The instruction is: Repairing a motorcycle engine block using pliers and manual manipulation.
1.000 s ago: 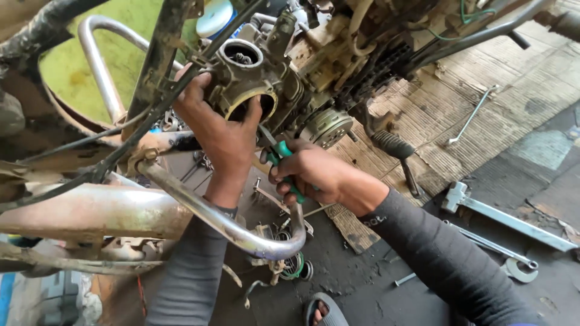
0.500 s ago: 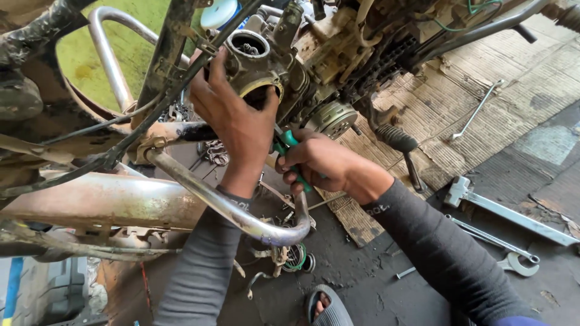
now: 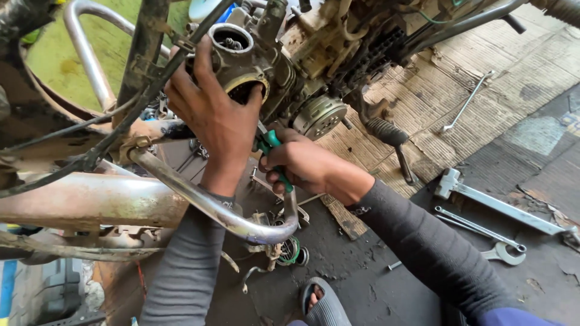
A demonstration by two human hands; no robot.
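Overhead, the engine cylinder (image 3: 238, 57) is clasped by the left hand (image 3: 211, 115), while a green-handled tool (image 3: 273, 158) is gripped in the right hand (image 3: 302, 166), just beside a chrome pipe (image 3: 205, 202).

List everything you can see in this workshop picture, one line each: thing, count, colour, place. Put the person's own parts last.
engine part: one, grimy grey, top centre
bent pipe: one, chrome, across the middle
green-handled tool: one, green, centre
long wrench: one, silver, on the mat, upper right
wrenches: a few, silver, on the floor, right
mat: one, brown, upper right
sandal: one, grey, bottom centre
left hand: on the engine part
right hand: gripping the green-handled tool
sleeves: two, grey
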